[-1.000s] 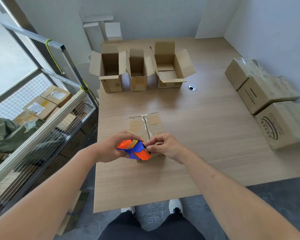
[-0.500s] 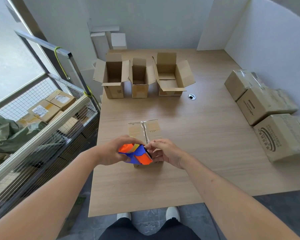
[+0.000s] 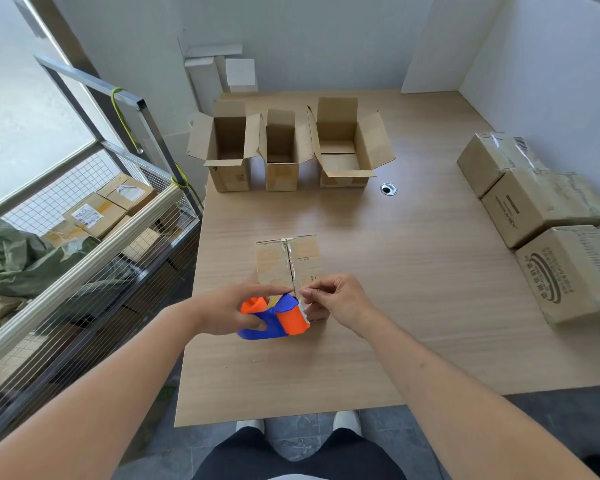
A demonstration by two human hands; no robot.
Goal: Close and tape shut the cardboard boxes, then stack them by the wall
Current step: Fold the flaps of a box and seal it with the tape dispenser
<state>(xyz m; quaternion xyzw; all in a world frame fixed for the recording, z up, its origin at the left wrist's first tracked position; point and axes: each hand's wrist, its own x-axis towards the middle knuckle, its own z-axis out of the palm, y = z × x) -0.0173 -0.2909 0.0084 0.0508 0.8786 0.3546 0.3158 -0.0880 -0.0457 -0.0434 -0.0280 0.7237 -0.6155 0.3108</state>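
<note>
A small closed cardboard box [image 3: 284, 261] sits on the wooden table [image 3: 413, 271] in front of me, with a strip of clear tape running down its top seam. My left hand [image 3: 227, 310] grips a blue and orange tape dispenser [image 3: 278, 318] at the box's near edge. My right hand [image 3: 336, 299] pinches the tape end between thumb and fingers, just right of the dispenser's blade. Three open boxes [image 3: 284, 147] stand in a row at the far side. Three taped boxes [image 3: 541, 206] lie along the right wall.
A metal wire cage cart [image 3: 84, 237] holding parcels and green fabric stands against the table's left edge. A round cable hole [image 3: 388, 189] lies in the table near the open boxes. White boards [image 3: 222, 67] lean on the far wall.
The view has shifted slightly and the dispenser has tipped, so its orange blade end now shows. My right-hand fingers have moved from the box edge to pinch the tape by the blade.
</note>
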